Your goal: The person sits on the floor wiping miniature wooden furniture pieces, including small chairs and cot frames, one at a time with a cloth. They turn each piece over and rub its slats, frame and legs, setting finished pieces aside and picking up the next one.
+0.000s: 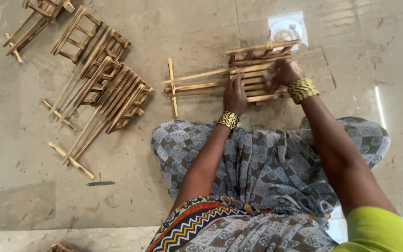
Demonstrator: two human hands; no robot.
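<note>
A small wooden slatted rack (253, 70) lies on the stone floor in front of my knees, with long sticks reaching left to a cross piece (172, 87). My left hand (234, 95) presses flat on the slats near the rack's middle. My right hand (283, 72) is closed over a pale wad, seemingly cloth or sandpaper, against the rack's right end. It is blurred. Both wrists wear gold and black bangles.
A heap of similar folded wooden racks (103, 79) lies at the left, with another (36, 18) at the top left corner. A small clear packet (285, 30) sits just beyond the rack. My patterned skirt (267, 168) covers the floor below.
</note>
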